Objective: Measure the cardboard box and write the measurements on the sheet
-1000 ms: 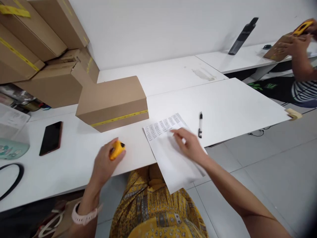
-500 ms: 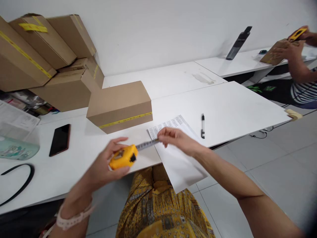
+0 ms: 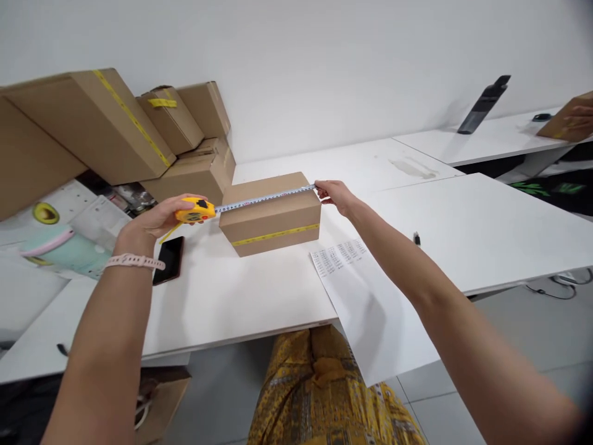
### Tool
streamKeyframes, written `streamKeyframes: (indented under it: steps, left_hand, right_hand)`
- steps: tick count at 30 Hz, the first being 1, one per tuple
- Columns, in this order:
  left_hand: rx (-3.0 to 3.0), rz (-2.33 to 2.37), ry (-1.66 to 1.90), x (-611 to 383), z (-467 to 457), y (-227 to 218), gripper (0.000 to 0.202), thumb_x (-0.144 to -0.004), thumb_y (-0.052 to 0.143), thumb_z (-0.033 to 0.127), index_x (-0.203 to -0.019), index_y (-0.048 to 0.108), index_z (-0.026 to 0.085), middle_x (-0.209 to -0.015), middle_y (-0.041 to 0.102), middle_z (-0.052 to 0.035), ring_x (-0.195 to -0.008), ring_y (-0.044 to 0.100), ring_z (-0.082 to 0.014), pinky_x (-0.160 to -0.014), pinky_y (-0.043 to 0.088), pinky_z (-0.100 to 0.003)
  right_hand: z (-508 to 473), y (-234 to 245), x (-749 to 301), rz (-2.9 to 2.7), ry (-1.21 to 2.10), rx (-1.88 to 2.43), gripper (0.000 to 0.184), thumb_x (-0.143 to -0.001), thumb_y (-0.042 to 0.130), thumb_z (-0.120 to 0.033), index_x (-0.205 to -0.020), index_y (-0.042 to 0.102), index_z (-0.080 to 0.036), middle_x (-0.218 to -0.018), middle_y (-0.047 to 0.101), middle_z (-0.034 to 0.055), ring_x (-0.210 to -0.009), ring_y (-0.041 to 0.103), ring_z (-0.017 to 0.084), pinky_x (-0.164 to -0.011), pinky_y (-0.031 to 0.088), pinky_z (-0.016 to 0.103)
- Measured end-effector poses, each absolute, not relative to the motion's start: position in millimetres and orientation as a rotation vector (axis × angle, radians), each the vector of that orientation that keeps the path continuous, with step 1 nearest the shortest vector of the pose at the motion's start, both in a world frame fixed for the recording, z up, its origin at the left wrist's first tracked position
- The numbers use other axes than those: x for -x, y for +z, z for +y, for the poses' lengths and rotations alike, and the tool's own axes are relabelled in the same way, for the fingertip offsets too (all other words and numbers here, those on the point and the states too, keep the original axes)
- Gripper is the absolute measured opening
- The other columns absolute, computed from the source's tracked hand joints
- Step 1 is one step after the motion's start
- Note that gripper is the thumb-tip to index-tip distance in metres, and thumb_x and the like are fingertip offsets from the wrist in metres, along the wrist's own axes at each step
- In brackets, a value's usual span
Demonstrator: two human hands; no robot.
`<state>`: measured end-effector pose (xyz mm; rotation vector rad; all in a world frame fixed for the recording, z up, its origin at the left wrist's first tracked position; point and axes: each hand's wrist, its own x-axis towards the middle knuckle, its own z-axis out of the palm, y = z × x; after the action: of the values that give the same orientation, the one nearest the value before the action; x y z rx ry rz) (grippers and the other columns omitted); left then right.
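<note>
My left hand (image 3: 163, 216) is closed around the yellow case of a tape measure (image 3: 197, 211), just beyond the left end of a brown cardboard box (image 3: 278, 217). The blade stretches across the top of the box. At its far end my right hand (image 3: 334, 194) pinches the tip, by the box's right edge. Yellow tape runs along the front side of the box. A printed sheet of paper (image 3: 365, 309) lies below my right forearm and hangs over the table's front edge.
Several cardboard boxes (image 3: 106, 123) are stacked at the left. A phone (image 3: 170, 259) lies under my left wrist, with a mint-green item (image 3: 65, 247) beside it. A dark bottle (image 3: 484, 105) stands at the back right. Another person's hand (image 3: 580, 117) touches a box at the far right.
Both hands have moved up and forward to the box and spread apart, drawing the blade out much longer. It now spans the box top. The camera view has shifted left.
</note>
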<state>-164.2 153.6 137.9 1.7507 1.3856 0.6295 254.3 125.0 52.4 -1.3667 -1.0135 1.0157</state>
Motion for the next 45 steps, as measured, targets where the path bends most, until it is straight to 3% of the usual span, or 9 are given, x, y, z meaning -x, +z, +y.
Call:
streamKeyframes:
  steps: [6, 11, 13, 22, 29, 33, 37, 42, 45]
  left_hand:
    - [-1.578, 1.221, 0.600, 172, 182, 130, 0.063, -0.068, 0.079, 0.045, -0.124, 0.068, 0.016, -0.115, 0.076, -0.0118, -0.098, 0.069, -0.0274, -0.079, 0.056, -0.031]
    - [-1.511, 1.140, 0.591, 169, 196, 121, 0.058, -0.065, 0.080, 0.044, -0.116, 0.072, 0.018, -0.113, 0.076, -0.0134, -0.088, 0.070, -0.0266, -0.061, 0.057, -0.028]
    - [-1.498, 1.109, 0.581, 167, 199, 119, 0.056, -0.068, 0.079, 0.042, -0.117, 0.072, 0.017, -0.113, 0.076, -0.0137, -0.089, 0.071, -0.0272, -0.060, 0.058, -0.029]
    - [-1.463, 1.047, 0.567, 170, 199, 115, 0.057, -0.071, 0.079, 0.045, -0.118, 0.072, 0.014, -0.112, 0.077, -0.0140, -0.089, 0.074, -0.0281, -0.067, 0.062, -0.033]
    - [-1.465, 1.064, 0.638, 167, 194, 113, 0.053, -0.066, 0.081, 0.046, -0.107, 0.075, 0.014, -0.109, 0.077, -0.0149, -0.088, 0.073, -0.0283, -0.065, 0.061, -0.034]
    - [-1.579, 1.068, 0.695, 160, 174, 131, 0.056, -0.069, 0.083, 0.041, -0.118, 0.072, 0.017, -0.112, 0.075, -0.0133, -0.096, 0.071, -0.0261, -0.069, 0.059, -0.031]
    - [-1.669, 1.047, 0.643, 147, 127, 146, 0.058, -0.075, 0.084, 0.040, -0.126, 0.067, 0.017, -0.114, 0.074, -0.0139, -0.097, 0.071, -0.0247, -0.069, 0.059, -0.030]
    - [-1.321, 0.790, 0.401, 100, 26, 95, 0.059, -0.071, 0.086, 0.049, -0.115, 0.064, 0.018, -0.105, 0.069, -0.0104, -0.080, 0.072, -0.0232, -0.066, 0.063, -0.037]
    - [-0.995, 0.631, 0.507, 56, -24, 51, 0.065, -0.066, 0.089, 0.048, -0.116, 0.057, 0.022, -0.109, 0.063, -0.0079, -0.079, 0.073, -0.0219, -0.066, 0.063, -0.038]
  right_hand:
    - [140, 43, -241, -0.995, 0.897, 1.492, 0.028, -0.079, 0.071, -0.036, -0.070, 0.050, -0.020, -0.076, 0.056, 0.0014, -0.070, 0.050, 0.013, -0.062, 0.041, 0.028]
    - [137, 44, -236, -1.034, 0.950, 1.566, 0.033, -0.082, 0.071, -0.049, -0.083, 0.055, -0.020, -0.092, 0.066, 0.0053, -0.081, 0.057, 0.017, -0.062, 0.045, 0.027]
    - [136, 45, -235, -1.038, 0.975, 1.591, 0.033, -0.085, 0.068, -0.051, -0.084, 0.056, -0.020, -0.094, 0.068, 0.0065, -0.083, 0.059, 0.018, -0.062, 0.046, 0.027]
    - [133, 51, -232, -1.039, 0.930, 1.665, 0.032, -0.088, 0.068, -0.048, -0.076, 0.056, -0.020, -0.090, 0.068, 0.0071, -0.080, 0.058, 0.018, -0.062, 0.047, 0.029]
    - [136, 54, -232, -1.106, 0.857, 1.704, 0.032, -0.092, 0.067, -0.042, -0.070, 0.060, -0.020, -0.083, 0.067, 0.0082, -0.079, 0.058, 0.020, -0.068, 0.046, 0.032]
    - [142, 54, -235, -1.172, 0.730, 1.767, 0.037, -0.090, 0.069, -0.038, -0.060, 0.054, -0.021, -0.069, 0.057, 0.0030, -0.070, 0.050, 0.017, -0.067, 0.040, 0.033]
    - [144, 67, -239, -1.184, 0.690, 1.714, 0.031, -0.090, 0.065, -0.034, -0.064, 0.055, -0.021, -0.070, 0.056, 0.0017, -0.068, 0.047, 0.015, -0.068, 0.040, 0.031]
    - [152, 89, -227, -1.364, 0.582, 1.513, 0.027, -0.094, 0.053, -0.041, -0.077, 0.058, -0.021, -0.078, 0.057, 0.0029, -0.073, 0.048, 0.018, -0.076, 0.044, 0.035]
    - [166, 96, -206, -1.655, 0.584, 1.474, 0.029, -0.093, 0.051, -0.043, -0.079, 0.063, -0.021, -0.097, 0.065, 0.0087, -0.092, 0.055, 0.024, -0.090, 0.047, 0.042]
